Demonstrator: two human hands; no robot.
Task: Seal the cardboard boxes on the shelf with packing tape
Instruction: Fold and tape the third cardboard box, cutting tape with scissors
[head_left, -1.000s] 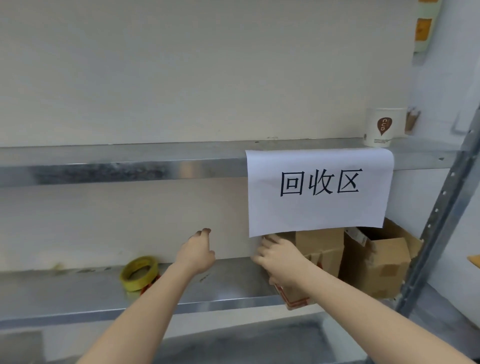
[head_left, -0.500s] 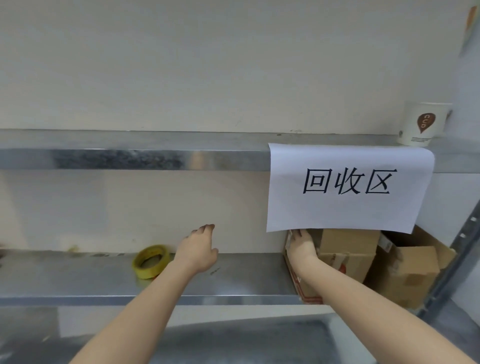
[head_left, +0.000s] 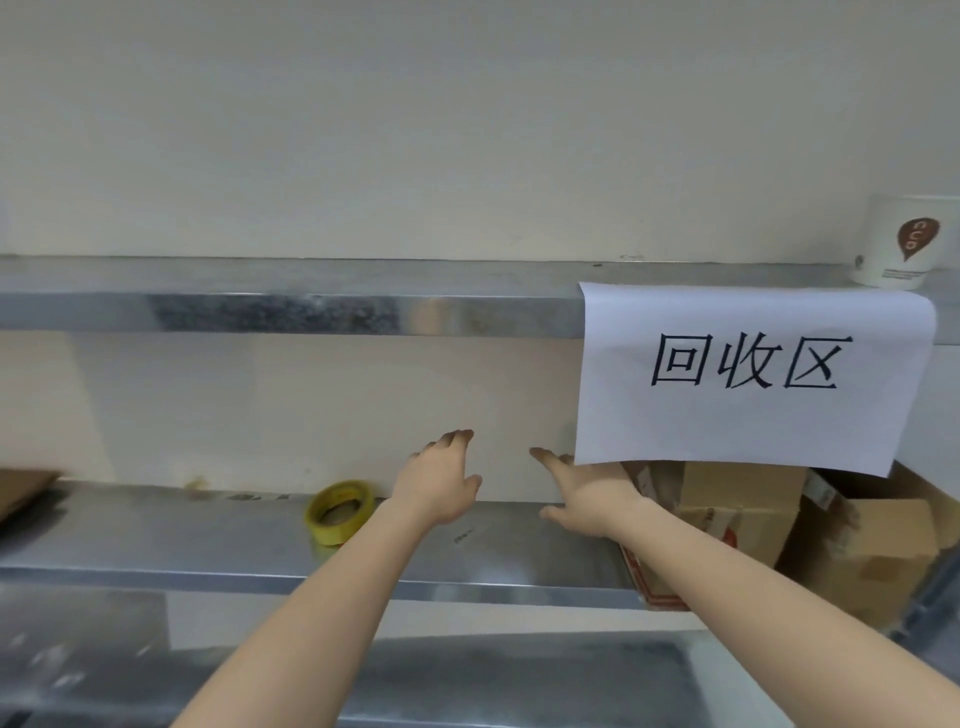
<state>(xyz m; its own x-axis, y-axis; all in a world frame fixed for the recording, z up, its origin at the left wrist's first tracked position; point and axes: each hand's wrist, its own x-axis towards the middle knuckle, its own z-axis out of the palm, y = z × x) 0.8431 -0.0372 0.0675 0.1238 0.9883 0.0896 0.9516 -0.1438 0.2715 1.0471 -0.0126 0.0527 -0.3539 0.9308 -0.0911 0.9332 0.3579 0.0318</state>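
The left forearm (head_left: 327, 597) and right forearm (head_left: 753, 597) reach forward, converging. The left hand (head_left: 439, 483) hangs palm-down, fingers straight, thumb splayed. The right hand (head_left: 589, 491), near it but apart, is spread flat with fingers pointing left. Its far edge seems hidden.

Storerm: metal shelves (head_left: 208, 535), cardboard bxs (head_left: 740, 491).

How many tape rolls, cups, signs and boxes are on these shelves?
Tape roll: 1
Paper cup: 1
Paper sign: 1
Cardboard boxes: 2 clear ones; the brown piece at the far left is cut off, so it is not counted
Total: 5
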